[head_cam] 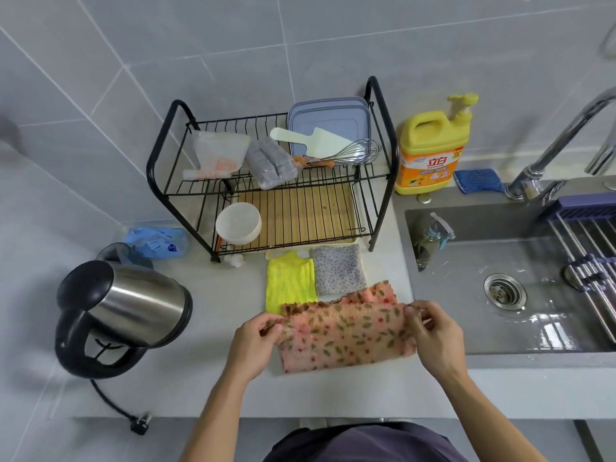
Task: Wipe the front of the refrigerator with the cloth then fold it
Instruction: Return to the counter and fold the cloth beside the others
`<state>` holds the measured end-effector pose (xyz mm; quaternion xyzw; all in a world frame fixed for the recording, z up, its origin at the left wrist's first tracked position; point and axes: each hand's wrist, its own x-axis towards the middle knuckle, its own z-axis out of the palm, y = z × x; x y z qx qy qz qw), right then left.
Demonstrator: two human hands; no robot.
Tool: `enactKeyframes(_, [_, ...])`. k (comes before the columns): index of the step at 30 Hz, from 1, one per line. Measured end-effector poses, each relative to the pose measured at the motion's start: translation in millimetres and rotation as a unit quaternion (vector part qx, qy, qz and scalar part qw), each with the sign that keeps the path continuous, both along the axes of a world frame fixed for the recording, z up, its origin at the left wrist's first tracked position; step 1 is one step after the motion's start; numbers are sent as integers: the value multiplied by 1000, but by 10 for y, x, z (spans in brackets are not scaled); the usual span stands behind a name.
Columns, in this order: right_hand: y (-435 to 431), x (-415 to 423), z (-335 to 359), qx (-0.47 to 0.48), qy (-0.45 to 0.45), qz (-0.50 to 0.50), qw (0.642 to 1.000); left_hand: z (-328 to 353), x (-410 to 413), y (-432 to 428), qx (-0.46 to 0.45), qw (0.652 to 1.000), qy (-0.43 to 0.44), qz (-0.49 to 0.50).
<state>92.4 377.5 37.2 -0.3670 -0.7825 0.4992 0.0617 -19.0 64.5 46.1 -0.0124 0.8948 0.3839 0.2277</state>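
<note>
Left hand (255,341) and right hand (433,331) pinching floral cloth (346,338), yellow cloth (290,283) just behind, kettle (123,311) left

Grey tiled wall (233,45), pale counter (206,388), steel sink (483,341) (wet)

1. The fingertips of the left hand (255,341) are tucked under the pink cloth (346,338); the cloth hides how they grip.
2. The right hand (435,335) covers the cloth's right corner.
3. The yellow cloth (289,283) has its near edge hidden under the pink cloth.
4. The faucet (563,135) is cut off by the right edge.
5. The small print on the detergent bottle (431,151) is too small to read.
6. The kettle (123,311) hides part of the dark container behind it.
</note>
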Motion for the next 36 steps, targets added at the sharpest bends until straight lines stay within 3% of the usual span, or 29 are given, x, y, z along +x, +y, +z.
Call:
enactKeyframes(11, [149, -451, -239, 19, -80, 46, 996, -203, -141, 218, -49, 996, 51, 49])
enactKeyframes(16, [198, -600, -390, 97, -125, 136, 978, -294, -191, 268, -40, 998, 56, -7])
enactKeyframes(19, [186, -701, -440, 172, -96, 183, 963, -304, -222, 315, -37, 998, 34, -31])
enactKeyframes(25, [158, -824, -549, 269, -62, 224, 935, -356, -412, 333, -105, 989, 69, -81])
enactKeyframes(36, [163, -852, -552, 216, -88, 188, 954, -404, -502, 347, -159, 978, 47, -130])
